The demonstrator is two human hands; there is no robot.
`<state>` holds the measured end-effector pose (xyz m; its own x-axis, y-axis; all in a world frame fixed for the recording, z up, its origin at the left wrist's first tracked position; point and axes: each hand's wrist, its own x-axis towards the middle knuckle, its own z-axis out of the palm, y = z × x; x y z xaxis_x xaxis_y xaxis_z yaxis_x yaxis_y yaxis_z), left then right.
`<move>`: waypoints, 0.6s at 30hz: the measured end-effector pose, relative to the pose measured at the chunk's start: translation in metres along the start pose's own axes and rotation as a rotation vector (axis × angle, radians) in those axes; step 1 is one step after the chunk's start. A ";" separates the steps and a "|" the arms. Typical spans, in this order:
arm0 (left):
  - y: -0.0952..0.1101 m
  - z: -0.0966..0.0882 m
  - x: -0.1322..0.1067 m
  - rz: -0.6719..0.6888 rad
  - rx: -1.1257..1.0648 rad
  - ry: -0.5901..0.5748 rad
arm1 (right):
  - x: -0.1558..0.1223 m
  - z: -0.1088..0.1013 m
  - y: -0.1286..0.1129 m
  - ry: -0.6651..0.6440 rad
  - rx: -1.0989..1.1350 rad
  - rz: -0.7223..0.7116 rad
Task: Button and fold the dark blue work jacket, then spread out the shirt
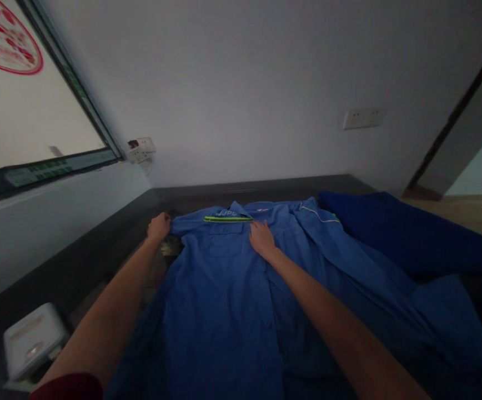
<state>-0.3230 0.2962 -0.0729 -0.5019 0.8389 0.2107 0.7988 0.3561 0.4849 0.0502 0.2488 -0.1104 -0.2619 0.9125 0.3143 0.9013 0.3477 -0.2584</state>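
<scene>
A blue work jacket [220, 289] lies spread out, front side up, its collar toward the wall. A yellow-green stripe and pale lettering run across its chest, and buttons line the front edge. At the far left my left hand [159, 226] is closed on the shoulder or sleeve edge of the jacket. My right hand [261, 238] rests near the top of the front opening, fingers bent against the cloth by the stripe's end. What lies under its fingertips is partly hidden. The jacket's sleeve on the right stretches toward the lower right.
A darker blue cloth [374, 228] lies beside the jacket on the right. On the dark surface [99, 266] at lower left sits a white box-like object [35, 339]. Wall sockets [363, 118], a plugged-in adapter [139, 153] and a window [36, 100] are beyond.
</scene>
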 end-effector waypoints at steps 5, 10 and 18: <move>-0.002 0.002 -0.009 -0.047 -0.176 -0.160 | -0.005 0.009 0.003 -0.029 -0.004 -0.002; -0.013 -0.014 -0.021 -0.001 -0.350 -0.336 | -0.002 0.009 0.006 -0.044 0.005 -0.001; -0.025 -0.009 -0.028 -0.013 -0.071 -0.212 | -0.002 0.004 0.004 -0.075 0.000 -0.013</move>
<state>-0.3316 0.2600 -0.0831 -0.4251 0.9048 0.0246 0.7635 0.3438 0.5466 0.0527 0.2492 -0.1151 -0.2988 0.9215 0.2481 0.8975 0.3597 -0.2551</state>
